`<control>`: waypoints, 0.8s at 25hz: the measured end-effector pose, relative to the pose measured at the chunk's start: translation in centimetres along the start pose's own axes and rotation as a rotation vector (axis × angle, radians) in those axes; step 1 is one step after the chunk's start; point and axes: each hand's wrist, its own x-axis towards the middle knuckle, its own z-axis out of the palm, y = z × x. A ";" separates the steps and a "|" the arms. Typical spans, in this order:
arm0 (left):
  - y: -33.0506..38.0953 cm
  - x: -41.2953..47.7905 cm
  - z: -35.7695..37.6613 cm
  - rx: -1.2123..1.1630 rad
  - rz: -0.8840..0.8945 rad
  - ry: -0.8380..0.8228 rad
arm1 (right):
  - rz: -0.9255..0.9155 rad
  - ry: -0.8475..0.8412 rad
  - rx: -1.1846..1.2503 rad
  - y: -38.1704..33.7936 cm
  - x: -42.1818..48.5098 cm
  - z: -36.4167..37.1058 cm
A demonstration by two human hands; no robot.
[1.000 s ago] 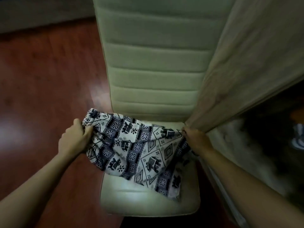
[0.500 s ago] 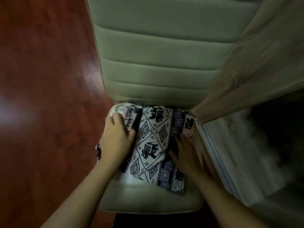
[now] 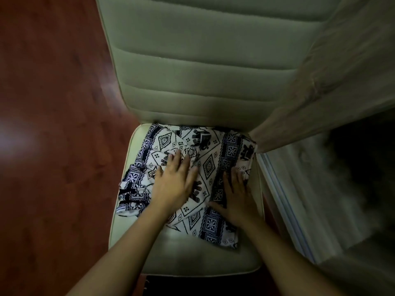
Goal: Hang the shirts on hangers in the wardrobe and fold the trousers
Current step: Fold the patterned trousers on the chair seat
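Your left hand point(image 3: 173, 184) lies flat on the patterned trousers point(image 3: 205, 167), fingers straight and slightly spread, pressing the fabric mid-fold. Your right hand point(image 3: 236, 197) is flat too, fingers extended along the right edge, thumb out. Neither grips. The trousers sit folded on the cream chair seat point(image 3: 192, 253), beside the beige curtain point(image 3: 342, 82).

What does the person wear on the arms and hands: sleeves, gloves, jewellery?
Nothing that this view shows. The left hand and right hand have no gloves, and no ring shows on the fingers. The left forearm and right forearm are bare to the picture's edge: no sleeve, watch or bracelet. The light is dim, so a thin ring could be missed.
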 end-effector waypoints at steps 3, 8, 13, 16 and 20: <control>-2.2 0.6 -3.3 -0.010 -0.147 0.370 | -0.001 0.007 -0.018 -0.4 -0.4 -0.2; -5.5 1.8 -5.2 -0.057 -0.599 -0.070 | 0.062 0.071 -0.031 -1.0 -1.5 1.0; -2.3 1.8 -6.8 0.165 -0.229 0.157 | 0.118 0.070 0.225 -2.3 -3.9 1.6; 0.2 0.6 -6.6 0.506 0.230 0.490 | 0.276 -0.187 0.920 -3.8 -4.6 1.0; -2.1 -4.6 -1.1 0.589 0.520 0.720 | 0.344 -0.164 1.528 -3.9 -4.8 1.7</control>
